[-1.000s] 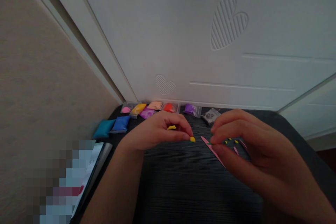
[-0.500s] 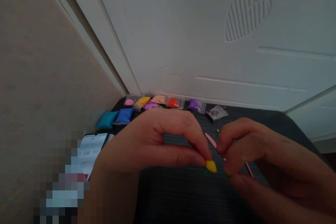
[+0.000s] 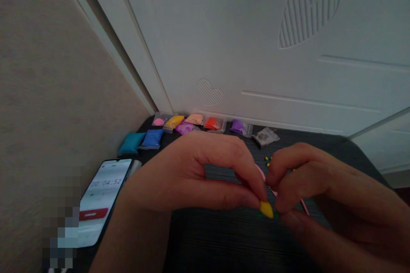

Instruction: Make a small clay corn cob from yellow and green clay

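Between the thumb and index finger of my left hand [image 3: 195,175] is a small yellow clay piece [image 3: 266,209], tapered at its lower end. A bit of dark green shows just beneath it. My right hand [image 3: 323,196] is closed in a pinch on a tiny green clay piece [image 3: 276,214], mostly hidden by the fingertips. The two hands are close together, the yellow piece almost at the right fingertips. Behind the right fingers lies a pink modelling tool [image 3: 260,172], partly covered, with several tiny yellow and green bits [image 3: 267,161] beyond it.
Bags of coloured clay line the table's back edge, among them orange-red [image 3: 212,124], purple [image 3: 237,126] and grey [image 3: 265,137]. Blue [image 3: 152,138] and teal [image 3: 132,143] packs lie at left. A phone [image 3: 104,198] showing a timer is left of my forearm. A white panel [image 3: 243,51] rises behind the dark table [image 3: 218,239].
My left hand has moved slightly right and down, bringing the yellow clay piece closer to the right fingertips. The right hand has barely moved. The view has shifted a little, and more of the phone shows.
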`<state>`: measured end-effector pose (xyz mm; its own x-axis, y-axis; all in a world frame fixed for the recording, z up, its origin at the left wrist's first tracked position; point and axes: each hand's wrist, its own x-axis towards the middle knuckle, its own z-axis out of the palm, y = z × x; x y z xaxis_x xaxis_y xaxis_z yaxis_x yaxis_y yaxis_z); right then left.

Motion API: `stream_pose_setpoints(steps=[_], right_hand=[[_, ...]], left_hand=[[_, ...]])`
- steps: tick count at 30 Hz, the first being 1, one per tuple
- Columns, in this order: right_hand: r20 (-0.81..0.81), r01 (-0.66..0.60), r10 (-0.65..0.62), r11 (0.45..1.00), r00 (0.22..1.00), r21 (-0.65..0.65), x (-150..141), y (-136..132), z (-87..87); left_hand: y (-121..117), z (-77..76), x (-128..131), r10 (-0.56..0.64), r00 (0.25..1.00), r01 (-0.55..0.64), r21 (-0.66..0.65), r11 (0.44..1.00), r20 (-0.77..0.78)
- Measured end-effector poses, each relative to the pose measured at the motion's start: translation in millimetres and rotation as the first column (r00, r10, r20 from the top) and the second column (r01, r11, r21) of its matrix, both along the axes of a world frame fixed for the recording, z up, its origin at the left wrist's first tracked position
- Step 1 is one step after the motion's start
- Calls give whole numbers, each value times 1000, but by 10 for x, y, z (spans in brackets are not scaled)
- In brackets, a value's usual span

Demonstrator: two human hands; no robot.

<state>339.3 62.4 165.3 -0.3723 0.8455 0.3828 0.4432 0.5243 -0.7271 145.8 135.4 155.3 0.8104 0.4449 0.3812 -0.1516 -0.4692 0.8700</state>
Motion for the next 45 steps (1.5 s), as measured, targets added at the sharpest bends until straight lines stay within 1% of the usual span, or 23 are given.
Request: stream_pose_setpoints(steps=[8, 17, 22, 27, 30, 33, 39, 45], right_hand=[[-28, 18, -18, 1000, 999, -10, -21, -3, -9], [-20, 50, -50, 999, 999, 6, -22, -9, -18], [-16, 74, -74, 997, 997, 7, -35, -17, -22], [-61, 129, -129, 992, 990, 9, -42, -47, -54], [-64, 151, -148, 988, 987, 40, -42, -51, -71], [-59, 172, -166, 980, 984, 105, -47, -51, -76], [-51, 191, -185, 957, 981, 218, -68, -62, -77], [-70, 221, -210, 942, 975, 253, -81, -61, -78]], left_hand=[[-10, -6, 8, 4, 1000, -4, -16, 1000, 0], [-10, 7, 6, 6, 1000, -6, 0, 1000, 2], [-32, 15, 5, 40, 999, -40, -12, 999, -10], [-70, 10, 4, 86, 996, -85, -27, 996, 17], [-93, 5, 1, 106, 994, -105, -39, 994, 32], [-117, -5, 5, 125, 990, -121, -63, 991, 63], [-162, -22, 44, 197, 977, -189, -94, 977, 86], [-178, -22, 86, 246, 961, -231, -123, 965, 125]])
